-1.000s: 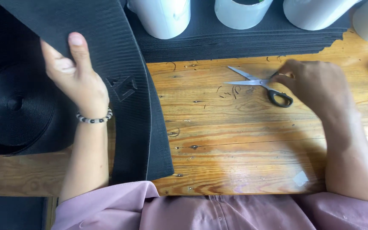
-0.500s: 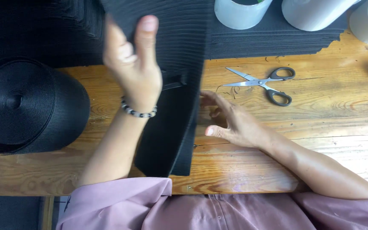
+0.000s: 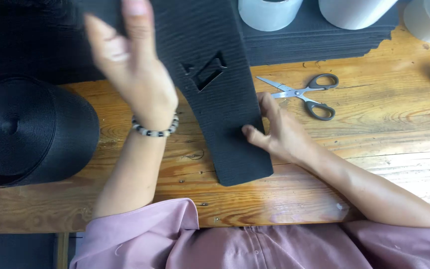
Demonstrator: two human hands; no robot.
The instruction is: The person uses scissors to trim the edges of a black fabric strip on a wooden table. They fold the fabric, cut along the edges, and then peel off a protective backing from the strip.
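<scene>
Right hand point(image 3: 279, 132): fingers pinching right edge of black webbing strap point(image 3: 225, 99), which lies flat on wooden table point(image 3: 399, 129). Left hand point(image 3: 133, 69): blurred, fingers spread, raised over strap's left side. Scissors point(image 3: 302, 93) just beside right hand; webbing roll point(image 3: 28, 132) far left.

The right hand point(image 3: 279, 134) has left the scissors point(image 3: 302, 93) and now grips the black webbing strip point(image 3: 225, 99), which has shifted from the table's left edge toward its centre.

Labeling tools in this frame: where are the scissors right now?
In the head view, the scissors lie open on the wooden table, right of centre, just beyond the right hand and right of the black webbing strip.
</scene>
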